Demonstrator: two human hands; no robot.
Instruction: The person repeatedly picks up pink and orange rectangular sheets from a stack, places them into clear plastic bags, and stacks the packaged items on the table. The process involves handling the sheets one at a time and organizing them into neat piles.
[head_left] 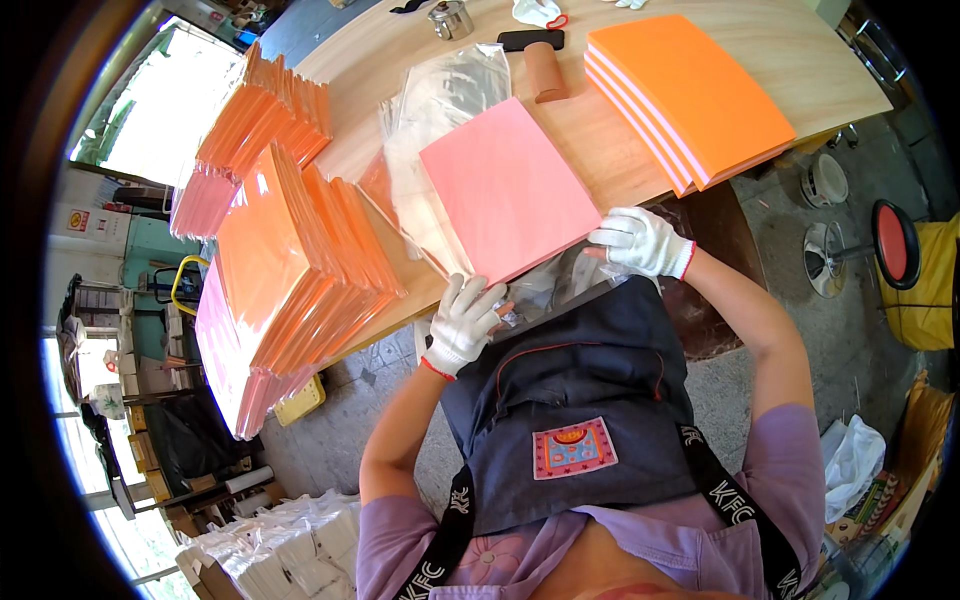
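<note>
A pink stack of paper sheets (510,190) lies slantwise by the table's near edge. My left hand (463,322), in a white knit glove with a red cuff, grips its near left corner, fingers on top. At the near right corner my right hand (642,243), gloved alike, has its fingers curled over the edge; the thumb is partly hidden. Clear plastic bags (455,85) lie flat to the left of the pink stack and partly under it. More crumpled clear plastic (565,278) shows between the stack and my dark apron (580,390).
Tall piles of plastic-wrapped orange and pink paper (290,260) stand at the table's left edge. An unwrapped orange stack with pink layers (690,90) sits right. Behind are a brown cylinder (545,72), a black phone-like object (531,40) and a metal pot (450,18). A stool (895,243) stands right.
</note>
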